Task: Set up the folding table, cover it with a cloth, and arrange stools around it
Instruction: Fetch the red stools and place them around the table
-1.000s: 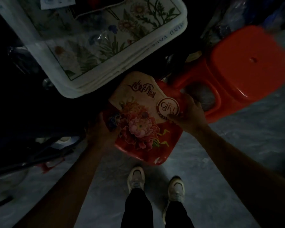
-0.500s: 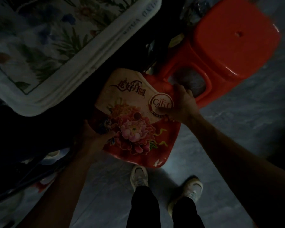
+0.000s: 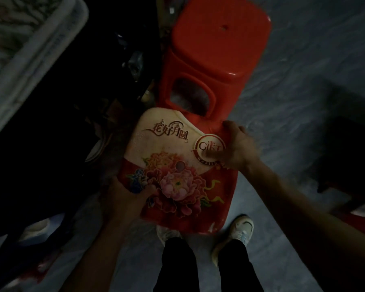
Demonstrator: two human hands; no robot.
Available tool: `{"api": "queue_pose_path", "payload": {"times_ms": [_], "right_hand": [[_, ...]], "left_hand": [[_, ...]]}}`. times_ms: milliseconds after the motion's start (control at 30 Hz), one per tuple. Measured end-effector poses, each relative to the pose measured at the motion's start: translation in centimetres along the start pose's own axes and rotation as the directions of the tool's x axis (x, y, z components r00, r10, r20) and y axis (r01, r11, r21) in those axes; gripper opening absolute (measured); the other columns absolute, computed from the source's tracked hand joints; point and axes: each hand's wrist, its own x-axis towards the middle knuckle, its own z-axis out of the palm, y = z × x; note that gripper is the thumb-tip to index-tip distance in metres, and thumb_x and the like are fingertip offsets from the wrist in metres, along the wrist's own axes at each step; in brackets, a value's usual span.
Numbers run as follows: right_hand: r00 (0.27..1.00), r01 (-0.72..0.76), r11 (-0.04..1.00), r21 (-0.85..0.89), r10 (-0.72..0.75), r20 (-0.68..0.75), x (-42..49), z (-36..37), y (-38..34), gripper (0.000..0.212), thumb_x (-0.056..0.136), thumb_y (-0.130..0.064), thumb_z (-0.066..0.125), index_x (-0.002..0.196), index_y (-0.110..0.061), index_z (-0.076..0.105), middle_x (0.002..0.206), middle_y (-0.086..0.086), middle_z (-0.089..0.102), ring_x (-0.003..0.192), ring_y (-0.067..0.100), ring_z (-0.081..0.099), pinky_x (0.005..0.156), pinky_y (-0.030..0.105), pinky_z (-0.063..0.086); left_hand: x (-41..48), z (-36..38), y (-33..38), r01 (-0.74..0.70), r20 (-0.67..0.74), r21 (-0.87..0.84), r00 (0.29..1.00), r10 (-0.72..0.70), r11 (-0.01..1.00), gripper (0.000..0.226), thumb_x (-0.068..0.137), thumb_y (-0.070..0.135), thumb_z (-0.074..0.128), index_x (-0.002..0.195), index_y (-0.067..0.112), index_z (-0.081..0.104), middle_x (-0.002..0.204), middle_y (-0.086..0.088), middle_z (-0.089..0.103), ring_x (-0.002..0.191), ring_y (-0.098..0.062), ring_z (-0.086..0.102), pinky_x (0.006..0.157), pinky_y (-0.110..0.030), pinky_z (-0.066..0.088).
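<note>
The flower-printed stool (image 3: 177, 165) sits between both hands above the grey floor (image 3: 303, 102), its seat facing up. The left hand (image 3: 124, 194) grasps the seat's left edge with the thumb laid over the print. The right hand (image 3: 234, 148) clasps the right edge with the thumb on the round badge. Whether its legs rest on the floor cannot be told. Its far edge overlaps the foot of the plain red stool (image 3: 217, 39) just behind, so a careless pull could likely snag that stool's leg and tip or drag it. Both holds are only on the smooth seat rim, so the plastic may slip or twist if it is swung quickly. The shoes (image 3: 238, 230) stand just under its near edge, where a dropped stool would land. Dark clutter (image 3: 51, 144) crowds the left side, and in this dim light a leg could catch there unseen.
</note>
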Motion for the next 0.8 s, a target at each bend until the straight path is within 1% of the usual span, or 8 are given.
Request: {"api": "queue_pose_path", "payload": {"times_ms": [100,200,300,400,500,600,733,800], "right_hand": [[0.999,-0.035,0.999,0.018,0.035,-0.025,-0.9,-2.1,3.0,0.113,0.051,-0.057,0.089,0.145,-0.031,0.033,0.138,0.007,0.044,0.123,0.033,0.049,0.101,0.049,0.047],[0.996,-0.079,0.996,0.048,0.081,-0.048,-1.8,-4.2,6.0,0.111,0.051,-0.060,0.088,0.144,-0.032,0.033,0.139,0.006,0.044,0.123,0.033,0.049,0.099,0.051,0.048],[0.990,-0.118,0.990,0.081,0.123,-0.070,-2.6,-6.5,9.3,0.112,0.050,-0.062,0.086,0.143,-0.033,0.033,0.139,0.005,0.045,0.123,0.033,0.049,0.100,0.052,0.048],[0.985,-0.140,0.986,0.086,0.147,-0.087,-3.4,-8.3,12.3,0.110,0.050,-0.062,0.087,0.142,-0.031,0.035,0.137,0.006,0.047,0.122,0.031,0.050,0.102,0.050,0.046],[0.978,-0.171,0.977,0.128,0.184,-0.100,-4.2,-9.8,15.2,0.107,0.050,-0.060,0.088,0.140,-0.028,0.038,0.135,0.008,0.046,0.123,0.033,0.049,0.103,0.051,0.045],[0.965,-0.216,0.965,0.151,0.235,-0.120,-5.0,-11.4,18.5,0.106,0.053,-0.061,0.087,0.140,-0.029,0.037,0.136,0.008,0.045,0.124,0.034,0.048,0.102,0.052,0.045],[0.939,-0.268,0.948,0.172,0.297,-0.175,-5.8,-14.1,23.0,0.104,0.055,-0.063,0.085,0.141,-0.032,0.035,0.138,0.007,0.044,0.127,0.036,0.041,0.100,0.049,0.045],[0.929,-0.276,0.945,0.178,0.309,-0.201,-5.8,-15.8,25.0,0.104,0.055,-0.064,0.084,0.142,-0.032,0.035,0.139,0.007,0.044,0.127,0.037,0.040,0.100,0.050,0.043]], "left_hand": [[-1.8,2.5,1.3,-0.006,0.024,0.010,1.000,0.006,1.000,0.099,0.055,0.038,0.092,0.135,0.007,0.042,0.132,-0.017,0.054,0.118,-0.036,0.054,0.096,-0.051,0.048],[-3.5,4.9,2.6,-0.023,0.049,0.053,0.999,0.020,0.998,0.099,0.053,0.042,0.092,0.132,0.007,0.043,0.130,-0.018,0.054,0.115,-0.037,0.055,0.093,-0.051,0.049],[-5.2,7.5,4.3,-0.067,0.074,0.068,0.995,0.062,0.995,0.097,0.053,0.042,0.092,0.130,0.007,0.044,0.128,-0.018,0.055,0.115,-0.037,0.055,0.092,-0.051,0.049],[-7.3,9.8,5.8,-0.111,0.087,0.090,0.991,0.103,0.990,0.100,0.055,0.039,0.092,0.134,0.005,0.042,0.131,-0.017,0.054,0.117,-0.037,0.055,0.094,-0.051,0.048],[-8.9,11.9,7.1,-0.146,0.108,0.069,0.984,0.138,0.987,0.100,0.058,0.031,0.092,0.138,0.003,0.039,0.133,-0.017,0.053,0.118,-0.035,0.055,0.096,-0.052,0.047],[-10.5,14.4,8.8,-0.189,0.143,0.074,0.974,0.178,0.979,0.102,0.059,0.030,0.092,0.141,0.005,0.036,0.137,-0.015,0.051,0.123,-0.034,0.052,0.100,-0.051,0.045],[-12.4,17.9,11.5,-0.245,0.168,0.090,0.959,0.228,0.965,0.094,0.055,0.034,0.093,0.131,0.010,0.044,0.127,-0.012,0.057,0.112,-0.032,0.058,0.092,-0.051,0.050],[-13.0,19.7,13.1,-0.283,0.168,0.112,0.950,0.262,0.953,0.094,0.052,0.039,0.093,0.128,0.013,0.045,0.124,-0.010,0.058,0.111,-0.032,0.058,0.090,-0.052,0.051]]}}
